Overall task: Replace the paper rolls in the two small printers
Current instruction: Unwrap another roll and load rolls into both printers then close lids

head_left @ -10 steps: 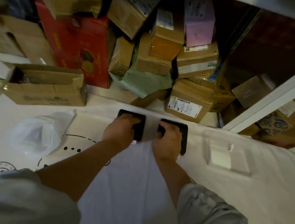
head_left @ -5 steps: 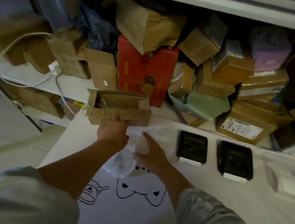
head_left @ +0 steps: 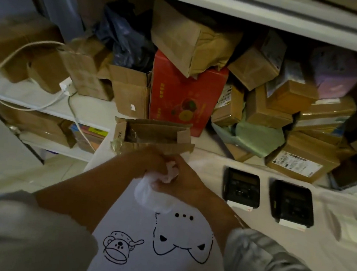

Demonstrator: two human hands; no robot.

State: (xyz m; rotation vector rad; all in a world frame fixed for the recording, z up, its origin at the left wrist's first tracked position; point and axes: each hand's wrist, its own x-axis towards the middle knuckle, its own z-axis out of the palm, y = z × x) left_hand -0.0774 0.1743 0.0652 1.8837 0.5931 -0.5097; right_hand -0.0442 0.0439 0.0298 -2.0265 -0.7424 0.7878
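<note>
My one head-worn camera looks forward and steeply down from close above the white cloth-covered worktop (head_left: pixel 249 245), facing its far edge and the parcel-stacked shelf (head_left: pixel 90 111) behind; wide-angle lens bends the frame's edges.

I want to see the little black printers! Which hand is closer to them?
The right hand. It grips the white plastic bag just left of the nearer printer; the left hand grips the bag further left, beyond the right.

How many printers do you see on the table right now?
2. Both lie side by side on the white cloth, right of the hands: one printer nearer the hands, the other printer further right. None seems hidden.
</note>
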